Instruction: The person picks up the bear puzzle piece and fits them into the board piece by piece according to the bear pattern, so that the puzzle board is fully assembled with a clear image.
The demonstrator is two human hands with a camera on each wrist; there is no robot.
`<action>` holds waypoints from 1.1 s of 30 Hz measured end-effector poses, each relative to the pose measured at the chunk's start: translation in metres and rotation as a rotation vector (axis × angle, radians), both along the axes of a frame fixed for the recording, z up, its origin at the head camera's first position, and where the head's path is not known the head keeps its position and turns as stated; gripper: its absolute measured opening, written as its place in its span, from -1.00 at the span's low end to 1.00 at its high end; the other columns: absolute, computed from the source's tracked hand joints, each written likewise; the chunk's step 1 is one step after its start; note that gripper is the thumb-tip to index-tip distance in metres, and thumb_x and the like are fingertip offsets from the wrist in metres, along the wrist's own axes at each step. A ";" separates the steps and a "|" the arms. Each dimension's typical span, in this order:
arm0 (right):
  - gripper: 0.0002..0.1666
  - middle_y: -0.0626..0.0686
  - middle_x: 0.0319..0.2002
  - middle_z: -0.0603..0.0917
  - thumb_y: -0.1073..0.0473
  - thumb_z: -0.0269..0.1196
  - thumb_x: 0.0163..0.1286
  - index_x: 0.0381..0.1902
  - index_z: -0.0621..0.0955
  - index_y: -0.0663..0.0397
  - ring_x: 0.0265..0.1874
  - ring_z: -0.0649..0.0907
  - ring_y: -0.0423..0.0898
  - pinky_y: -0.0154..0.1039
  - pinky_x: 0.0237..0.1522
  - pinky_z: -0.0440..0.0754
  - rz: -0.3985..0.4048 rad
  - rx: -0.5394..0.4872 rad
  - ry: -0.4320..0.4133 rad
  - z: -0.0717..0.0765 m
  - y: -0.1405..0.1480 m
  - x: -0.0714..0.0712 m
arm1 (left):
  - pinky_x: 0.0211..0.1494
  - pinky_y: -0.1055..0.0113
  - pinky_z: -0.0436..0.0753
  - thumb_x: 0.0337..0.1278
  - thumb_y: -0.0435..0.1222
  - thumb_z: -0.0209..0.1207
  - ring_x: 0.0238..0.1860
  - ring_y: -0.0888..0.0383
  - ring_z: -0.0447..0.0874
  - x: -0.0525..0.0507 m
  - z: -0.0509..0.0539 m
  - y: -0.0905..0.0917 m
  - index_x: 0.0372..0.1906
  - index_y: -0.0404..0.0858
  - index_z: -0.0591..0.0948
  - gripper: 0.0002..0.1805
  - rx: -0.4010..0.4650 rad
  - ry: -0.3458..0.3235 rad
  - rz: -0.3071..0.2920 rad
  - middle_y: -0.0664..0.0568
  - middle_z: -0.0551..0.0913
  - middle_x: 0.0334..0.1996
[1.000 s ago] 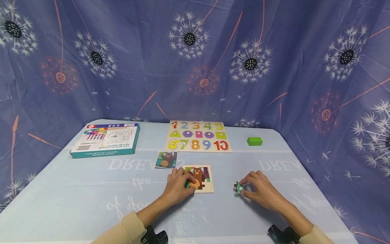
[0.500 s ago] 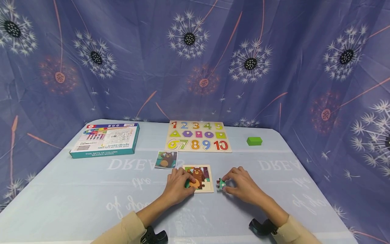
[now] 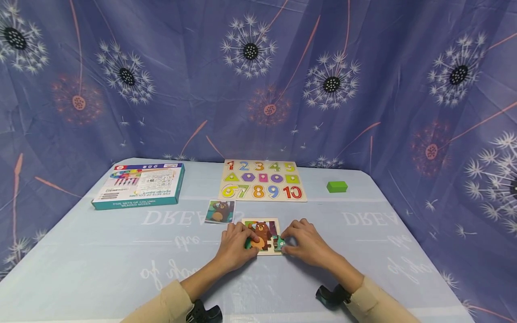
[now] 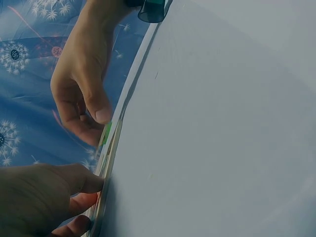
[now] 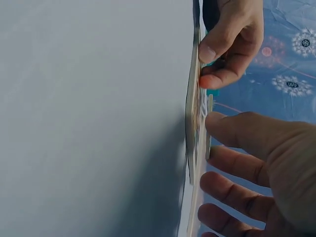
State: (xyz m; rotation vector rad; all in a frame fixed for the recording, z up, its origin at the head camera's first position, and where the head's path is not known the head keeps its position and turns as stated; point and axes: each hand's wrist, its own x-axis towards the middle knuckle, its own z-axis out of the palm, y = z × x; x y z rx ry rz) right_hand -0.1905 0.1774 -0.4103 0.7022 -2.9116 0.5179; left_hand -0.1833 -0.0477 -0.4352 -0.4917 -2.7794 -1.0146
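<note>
A small wooden puzzle board [image 3: 266,253] with a brown bear picture lies flat on the table in the head view. My left hand [image 3: 237,247] holds it at its left side, thumb and forefinger over the picture. Between the thumb and forefinger of my right hand [image 3: 306,242] is a green jigsaw piece [image 3: 279,243], held over the board's lower right part. In the right wrist view that jigsaw piece [image 5: 210,126] shows edge-on, tilted slightly and above the board [image 5: 190,108]. Whether it touches the board cannot be seen.
Just behind the board lies a bear picture card [image 3: 220,211]. Farther back are a number and shape board [image 3: 262,186] and a green block [image 3: 337,187]. A flat teal-edged box [image 3: 139,186] lies at the left. A patterned curtain [image 3: 258,89] hangs behind the table.
My right hand has moved left with the jigsaw piece, from the table beside the puzzle board to over its lower right part. The left hand has stayed in place.
</note>
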 end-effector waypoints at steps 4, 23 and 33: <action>-0.69 -0.14 -0.28 0.59 -0.02 0.47 -0.07 -0.32 0.69 -0.13 -0.24 0.40 -0.19 -0.16 -0.11 0.33 0.010 0.016 0.013 -0.001 -0.004 -0.001 | -0.15 0.24 0.14 -0.22 -0.22 0.32 -0.21 0.16 0.20 0.000 0.000 0.000 -0.44 -0.06 0.63 -0.87 0.003 -0.004 -0.001 0.11 0.45 -0.29; -0.68 -0.12 -0.29 0.58 -0.01 0.46 -0.06 -0.31 0.70 -0.08 -0.27 0.37 -0.18 -0.16 -0.12 0.32 0.009 0.025 -0.021 -0.004 -0.014 -0.003 | -0.17 0.25 0.14 -0.21 -0.21 0.32 -0.22 0.17 0.19 0.001 0.000 0.000 -0.44 -0.04 0.63 -0.88 -0.005 0.010 0.000 0.13 0.46 -0.28; -0.67 -0.12 -0.28 0.56 -0.02 0.46 -0.04 -0.30 0.68 -0.08 -0.26 0.37 -0.17 -0.15 -0.10 0.33 0.013 0.033 -0.017 -0.006 -0.015 -0.003 | -0.16 0.25 0.14 -0.21 -0.21 0.31 -0.22 0.17 0.20 0.000 0.000 0.000 -0.44 -0.04 0.63 -0.88 -0.007 0.010 0.004 0.13 0.46 -0.28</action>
